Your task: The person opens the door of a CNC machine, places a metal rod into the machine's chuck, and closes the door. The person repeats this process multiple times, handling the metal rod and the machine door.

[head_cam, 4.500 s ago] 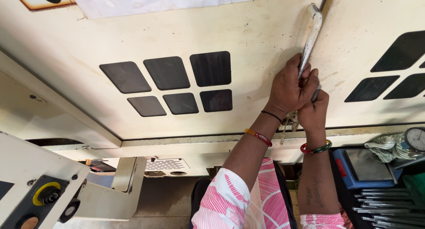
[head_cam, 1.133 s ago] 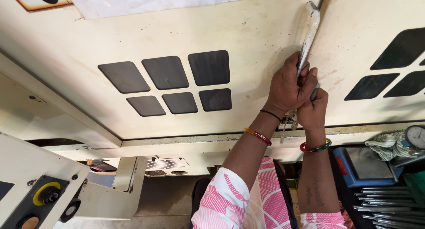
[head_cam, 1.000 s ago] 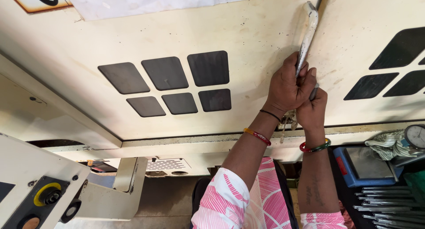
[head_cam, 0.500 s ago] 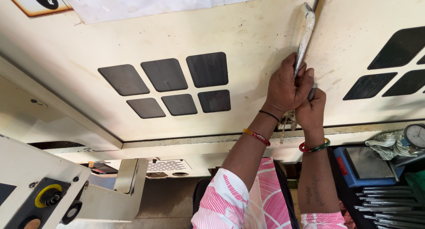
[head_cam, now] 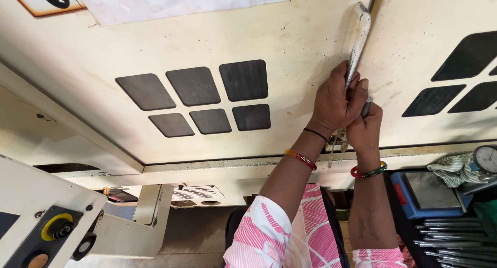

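Note:
A worn white lever handle [head_cam: 357, 40] runs down the seam of a cream machine door [head_cam: 290, 45]. My left hand [head_cam: 334, 99] is wrapped around the lower part of this handle. Just below and to the right, my right hand [head_cam: 365, 128] is closed on a short dark grip [head_cam: 366, 107] at the handle's foot. A small bunch of keys [head_cam: 336, 142] hangs under my hands, at the door's lower edge. Both wrists wear bangles.
Dark slanted panels [head_cam: 207, 99] are set in the door, with more at the right [head_cam: 461, 76]. At lower right lie a blue scale [head_cam: 424, 193], a dial gauge [head_cam: 486, 159], a cloth [head_cam: 453, 169] and several metal rods [head_cam: 450, 237]. A control box with a yellow-ringed button [head_cam: 57, 229] is at lower left.

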